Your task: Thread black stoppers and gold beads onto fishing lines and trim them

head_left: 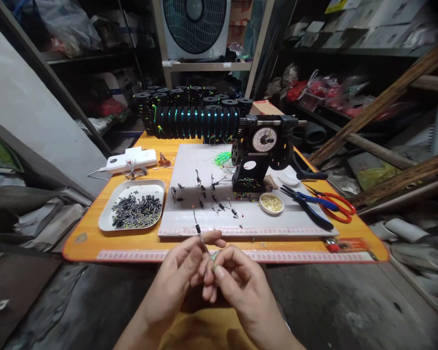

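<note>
My left hand (180,270) and my right hand (241,279) meet in front of the table's near edge. From between my left fingers rises a thin stem with a small black cylinder (198,228) and a reddish tip. My right thumb and index finger are pinched together at my left fingertips; what they hold is too small to make out. Beyond my hands, several similar small black pieces with wire ends (221,206) lie on the pale board (190,160). A shallow white tray (105,214) on the left holds a heap of black and yellow bits.
On the board stands a black winding device with a dial (265,139), beside a row of black spools (197,121). A dish of gold beads (271,203), blue-black pliers (308,206) and orange-handled scissors (345,206) lie right. A white power strip (131,160) sits left.
</note>
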A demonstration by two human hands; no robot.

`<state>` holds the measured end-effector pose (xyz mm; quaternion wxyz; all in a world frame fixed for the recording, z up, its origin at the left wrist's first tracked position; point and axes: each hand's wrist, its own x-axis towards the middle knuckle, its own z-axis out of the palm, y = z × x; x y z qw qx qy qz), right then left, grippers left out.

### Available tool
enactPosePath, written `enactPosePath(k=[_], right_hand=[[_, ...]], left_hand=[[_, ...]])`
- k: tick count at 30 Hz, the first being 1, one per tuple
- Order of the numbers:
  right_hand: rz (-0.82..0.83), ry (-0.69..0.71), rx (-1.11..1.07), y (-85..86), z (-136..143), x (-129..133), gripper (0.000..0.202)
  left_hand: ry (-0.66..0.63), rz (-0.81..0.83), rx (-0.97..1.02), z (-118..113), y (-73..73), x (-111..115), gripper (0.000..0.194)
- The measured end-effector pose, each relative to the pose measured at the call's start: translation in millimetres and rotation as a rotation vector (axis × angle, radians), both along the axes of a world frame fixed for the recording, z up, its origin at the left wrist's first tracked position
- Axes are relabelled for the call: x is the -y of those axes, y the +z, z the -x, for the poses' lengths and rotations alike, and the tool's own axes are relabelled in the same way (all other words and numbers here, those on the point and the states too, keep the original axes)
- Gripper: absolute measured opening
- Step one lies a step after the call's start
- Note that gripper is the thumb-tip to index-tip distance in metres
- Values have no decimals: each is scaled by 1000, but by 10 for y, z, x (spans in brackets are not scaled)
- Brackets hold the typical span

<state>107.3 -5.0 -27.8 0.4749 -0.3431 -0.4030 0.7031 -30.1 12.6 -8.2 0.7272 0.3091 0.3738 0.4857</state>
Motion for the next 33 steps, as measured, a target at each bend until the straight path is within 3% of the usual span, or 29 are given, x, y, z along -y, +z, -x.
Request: enactPosePath(k=[4,11,14,18,20,22,24,26,29,33], right_hand=[[49,29,26,-40,-56,-5,35],[42,62,169,-26,-170,35,26],[-130,50,346,-30,-215,72,13],[-510,38,741,3,-388,141,15],[-609,75,875,106,-611,144,16],[-676,18,1034,263,-957,83,16],[-723,-271,1332,410,-1401,-68,16],[-640,-522,1619,468,-1869,-301,20],[-495,-562,1772,350,-2417,-693,21],[-403,-486,1862,133,-2674,-963,26]], left_hand=[[69,-49,-74,-47,-48,112,18],[150,-115,-148,-129,-221,0,24],[109,-128,-129,-192,-200,-51,27],[108,-80,-119,-279,-94,-61,30],[131,-30,-170,-304,-54,-36,34],[153,2,-235,-317,-38,-5,36],[173,21,-276,-328,-38,22,36],[224,43,-287,-343,-38,39,37],[290,64,-284,-363,-27,51,41],[274,61,-255,-353,-21,63,39]])
